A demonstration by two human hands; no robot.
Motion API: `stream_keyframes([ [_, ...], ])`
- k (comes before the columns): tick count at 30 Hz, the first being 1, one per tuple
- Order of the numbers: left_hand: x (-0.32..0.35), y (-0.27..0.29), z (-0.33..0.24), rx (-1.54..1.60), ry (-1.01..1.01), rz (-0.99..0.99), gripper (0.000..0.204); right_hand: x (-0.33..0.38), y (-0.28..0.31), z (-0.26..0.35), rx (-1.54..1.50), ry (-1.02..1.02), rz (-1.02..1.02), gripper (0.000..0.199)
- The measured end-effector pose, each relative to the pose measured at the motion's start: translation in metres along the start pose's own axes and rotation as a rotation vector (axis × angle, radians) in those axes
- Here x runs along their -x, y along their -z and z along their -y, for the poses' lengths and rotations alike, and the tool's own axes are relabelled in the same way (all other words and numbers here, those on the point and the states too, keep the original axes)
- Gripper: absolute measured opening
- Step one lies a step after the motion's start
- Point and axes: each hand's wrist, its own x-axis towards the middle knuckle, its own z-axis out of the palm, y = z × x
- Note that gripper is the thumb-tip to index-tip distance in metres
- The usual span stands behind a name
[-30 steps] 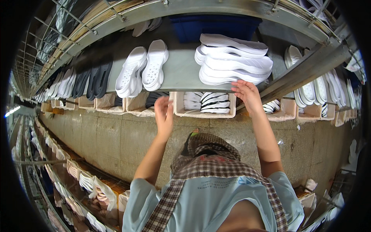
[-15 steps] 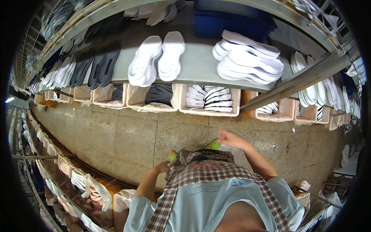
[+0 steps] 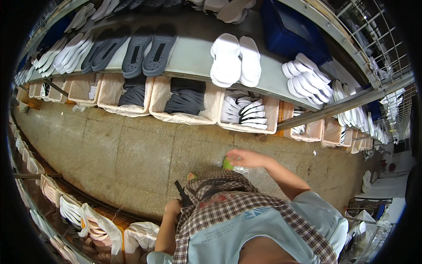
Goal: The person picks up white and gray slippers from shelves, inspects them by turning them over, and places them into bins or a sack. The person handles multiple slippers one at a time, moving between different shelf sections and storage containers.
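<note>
My right hand (image 3: 242, 157) hangs in the air over the floor, above a green shoe (image 3: 227, 163) on my foot. Its fingers are loosely apart and nothing shows in them. At my left side, my left hand (image 3: 173, 206) is curled beside the checked apron (image 3: 215, 193). A narrow black strip (image 3: 180, 189) sticks out by its fingers, with a dark piece under it; what the hand grips is partly hidden. Ahead, a shelf carries a pair of white shoe soles (image 3: 225, 61) and dark grey soles (image 3: 159, 52).
Below the shelf stand lined bins (image 3: 151, 115) of grey and white soles. Stacked white soles (image 3: 310, 81) and a blue crate (image 3: 294, 31) sit right on the shelf, near a slanting metal bar (image 3: 343, 105). Behind me on the left runs another row of bins (image 3: 112, 229).
My view has shifted left along the shelf, so the soles and bins appear further right. The black strip by my left hand has come into sight. My right hand remains raised.
</note>
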Motion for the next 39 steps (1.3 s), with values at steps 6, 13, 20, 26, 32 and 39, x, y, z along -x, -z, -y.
stream_keyframes([
  [6, 0.004, 0.026, 0.002, 0.026, 0.129, -0.072, 0.032, -0.040, 0.090, 0.063, -0.306, 0.111, -0.387, 0.026],
  [13, -0.024, 0.050, 0.076, 0.220, 0.499, -0.423, 0.031, -0.118, 0.227, 0.101, -0.418, 0.419, -1.052, 0.015],
  [20, -0.032, 0.110, 0.104, 0.546, 0.415, -0.586, 0.052, -0.273, 0.369, 0.109, -0.716, 0.100, -0.799, 0.014],
  [26, -0.052, 0.138, 0.040, 0.841, 0.261, -0.611, 0.040, -0.423, 0.435, 0.062, -1.028, -0.121, -0.824, 0.061],
  [32, -0.043, 0.115, 0.013, 0.828, 0.330, -0.414, 0.039, -0.477, 0.524, -0.002, -1.316, 0.017, -0.996, 0.061],
  [39, -0.038, 0.061, 0.061, 1.090, 0.522, -0.312, 0.041, -0.465, 0.512, 0.003, -1.438, 0.293, -1.063, 0.041],
])
